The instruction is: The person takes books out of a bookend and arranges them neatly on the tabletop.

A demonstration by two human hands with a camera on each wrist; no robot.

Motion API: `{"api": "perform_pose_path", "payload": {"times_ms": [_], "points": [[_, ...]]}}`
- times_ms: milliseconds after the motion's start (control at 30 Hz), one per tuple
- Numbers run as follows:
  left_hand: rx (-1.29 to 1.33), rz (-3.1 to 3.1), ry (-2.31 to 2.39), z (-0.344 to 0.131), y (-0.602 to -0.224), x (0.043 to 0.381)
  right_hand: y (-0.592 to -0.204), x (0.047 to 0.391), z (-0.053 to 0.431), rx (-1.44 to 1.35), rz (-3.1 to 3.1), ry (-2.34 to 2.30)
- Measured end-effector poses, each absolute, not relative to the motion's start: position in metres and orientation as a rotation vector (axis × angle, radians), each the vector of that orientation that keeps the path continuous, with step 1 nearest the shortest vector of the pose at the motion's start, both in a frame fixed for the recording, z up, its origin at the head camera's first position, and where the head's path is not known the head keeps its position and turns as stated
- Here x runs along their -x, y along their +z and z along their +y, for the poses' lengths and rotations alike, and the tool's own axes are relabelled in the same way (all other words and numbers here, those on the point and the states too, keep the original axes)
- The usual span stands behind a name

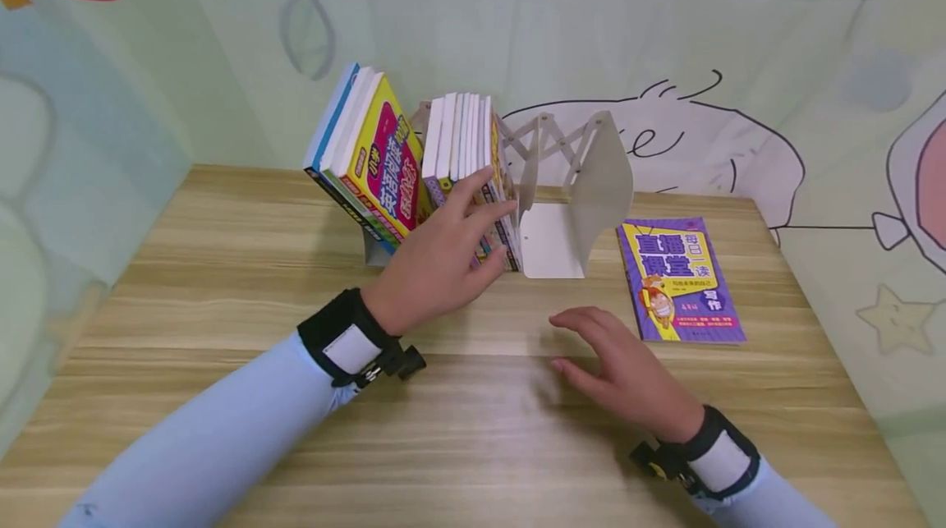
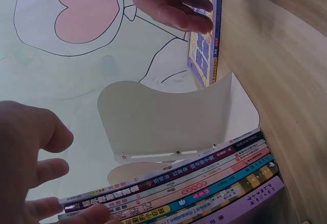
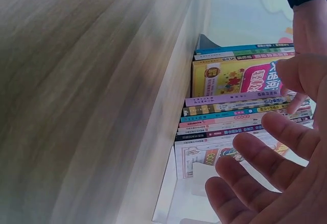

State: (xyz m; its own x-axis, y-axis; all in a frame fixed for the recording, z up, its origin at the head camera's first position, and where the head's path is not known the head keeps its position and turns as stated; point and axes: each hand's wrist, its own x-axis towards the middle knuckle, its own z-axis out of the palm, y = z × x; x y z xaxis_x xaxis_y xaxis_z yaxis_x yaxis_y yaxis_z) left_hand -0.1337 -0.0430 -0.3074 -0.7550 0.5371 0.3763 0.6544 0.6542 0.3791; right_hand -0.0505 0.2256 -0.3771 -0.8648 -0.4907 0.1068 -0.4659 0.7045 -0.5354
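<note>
My left hand (image 1: 443,257) reaches over a row of thin books (image 1: 461,134) standing in a white expandable bookend rack (image 1: 602,183). Its fingers are spread, the fingertips right at the books' spines and upper edges. To the left of that row, larger books with a yellow-covered one (image 1: 384,158) in front lean to the left. Over the table in front of the rack, my right hand (image 1: 628,372) has loosely bent fingers and holds nothing. Close beyond it, a purple and yellow book (image 1: 676,282) lies flat. The book spines (image 2: 204,178) show stacked up in the left wrist view.
The wooden table (image 1: 473,446) runs back to a wall covering (image 1: 473,19) printed with cartoon drawings. At its right end the rack has a bare white base plate (image 1: 550,241) before its upright end panel. Both wrists wear black straps with small cameras.
</note>
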Motion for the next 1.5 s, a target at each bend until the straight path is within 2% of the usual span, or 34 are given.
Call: {"api": "perform_pose_path", "payload": {"times_ms": [567, 833, 1500], "points": [[0.941, -2.576, -0.796, -0.039, -0.312, 0.129, -0.385, 0.051, 0.227, 0.788, 2.836, -0.903], [0.812, -2.703, -0.63, -0.036, -0.312, 0.139, -0.389, 0.05, 0.229, 0.804, 2.844, -0.911], [0.869, -2.561, -0.346, -0.032, -0.311, 0.139, -0.39, 0.047, 0.231, 0.74, 2.816, -0.908]]}}
